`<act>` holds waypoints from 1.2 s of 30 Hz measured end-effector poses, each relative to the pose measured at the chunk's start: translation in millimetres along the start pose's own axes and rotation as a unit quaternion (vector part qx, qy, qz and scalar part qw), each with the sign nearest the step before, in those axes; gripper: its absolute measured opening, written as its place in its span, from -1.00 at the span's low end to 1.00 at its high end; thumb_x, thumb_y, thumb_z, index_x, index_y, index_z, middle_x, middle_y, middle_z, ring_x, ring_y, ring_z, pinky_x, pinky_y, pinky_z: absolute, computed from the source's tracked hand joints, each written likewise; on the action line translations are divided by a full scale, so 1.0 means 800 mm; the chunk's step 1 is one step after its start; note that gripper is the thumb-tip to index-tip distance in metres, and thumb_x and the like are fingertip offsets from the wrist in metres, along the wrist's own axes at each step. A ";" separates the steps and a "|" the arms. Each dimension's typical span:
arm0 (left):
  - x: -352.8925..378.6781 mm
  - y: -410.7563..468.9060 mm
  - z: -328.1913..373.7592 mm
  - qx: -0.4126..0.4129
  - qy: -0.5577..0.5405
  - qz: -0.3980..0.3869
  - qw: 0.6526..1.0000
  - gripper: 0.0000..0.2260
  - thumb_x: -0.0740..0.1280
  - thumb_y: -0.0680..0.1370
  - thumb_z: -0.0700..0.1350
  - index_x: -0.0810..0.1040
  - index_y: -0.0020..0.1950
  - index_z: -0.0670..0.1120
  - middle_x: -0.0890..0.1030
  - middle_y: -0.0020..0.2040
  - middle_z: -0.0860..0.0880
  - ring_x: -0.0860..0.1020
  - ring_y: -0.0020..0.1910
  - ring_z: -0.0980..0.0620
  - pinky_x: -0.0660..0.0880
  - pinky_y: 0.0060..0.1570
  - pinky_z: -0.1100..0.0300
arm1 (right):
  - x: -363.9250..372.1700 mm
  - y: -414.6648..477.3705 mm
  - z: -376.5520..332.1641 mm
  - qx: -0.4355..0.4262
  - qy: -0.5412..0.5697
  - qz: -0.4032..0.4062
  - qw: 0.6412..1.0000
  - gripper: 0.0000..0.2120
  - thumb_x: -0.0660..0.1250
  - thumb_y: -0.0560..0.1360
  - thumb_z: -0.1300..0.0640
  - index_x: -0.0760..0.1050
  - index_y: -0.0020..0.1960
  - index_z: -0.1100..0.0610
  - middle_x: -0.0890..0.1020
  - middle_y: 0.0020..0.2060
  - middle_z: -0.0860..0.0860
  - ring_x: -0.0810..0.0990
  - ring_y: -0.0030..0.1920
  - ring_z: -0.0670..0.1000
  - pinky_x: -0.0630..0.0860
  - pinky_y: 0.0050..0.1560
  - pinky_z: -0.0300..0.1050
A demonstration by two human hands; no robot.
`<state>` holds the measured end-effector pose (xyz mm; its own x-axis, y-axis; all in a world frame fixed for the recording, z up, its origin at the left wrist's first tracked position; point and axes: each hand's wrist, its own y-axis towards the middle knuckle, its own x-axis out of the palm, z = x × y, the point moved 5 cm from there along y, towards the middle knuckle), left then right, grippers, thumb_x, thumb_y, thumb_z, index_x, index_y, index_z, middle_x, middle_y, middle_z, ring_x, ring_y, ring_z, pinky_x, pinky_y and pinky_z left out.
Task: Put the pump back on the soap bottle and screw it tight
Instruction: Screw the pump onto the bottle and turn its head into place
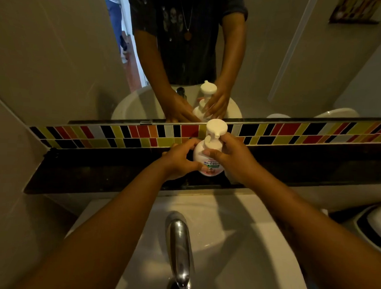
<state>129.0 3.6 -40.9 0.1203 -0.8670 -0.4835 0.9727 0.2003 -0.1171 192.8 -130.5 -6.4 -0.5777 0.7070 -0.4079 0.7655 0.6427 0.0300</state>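
The left hand [179, 160] hides the left flank of the round white plastic soap bottle [207, 159], its grip closed around the body. The bottle stands upright on the dark ledge [93, 171] behind the white basin [236, 232]. The white pump [216, 129] sits on top; its collar is partly hidden by the right hand [234, 159], whose grip is closed on the bottle's shoulder.

Bare forearms; the mirror [210, 58] shows a dark short-sleeved printed T-shirt [189, 36] and a pendant necklace [187, 35].
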 end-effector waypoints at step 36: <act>0.006 -0.007 0.044 0.029 -0.087 0.139 0.986 -0.43 0.55 0.36 -0.03 0.46 0.32 0.01 0.55 0.21 0.02 0.51 0.12 0.07 0.50 -0.04 0.23 | 0.003 -0.002 0.035 0.024 -0.028 -0.010 0.999 -0.36 0.52 0.28 0.03 0.36 0.29 0.01 0.54 0.21 0.02 0.53 0.16 0.03 0.51 0.12 -0.04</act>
<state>131.2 -17.8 -11.6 0.4106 -0.8490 -0.3325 0.9067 0.4187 0.0504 198.3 -138.2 -32.9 -0.5768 0.6764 -0.4580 0.7680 0.6401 -0.0218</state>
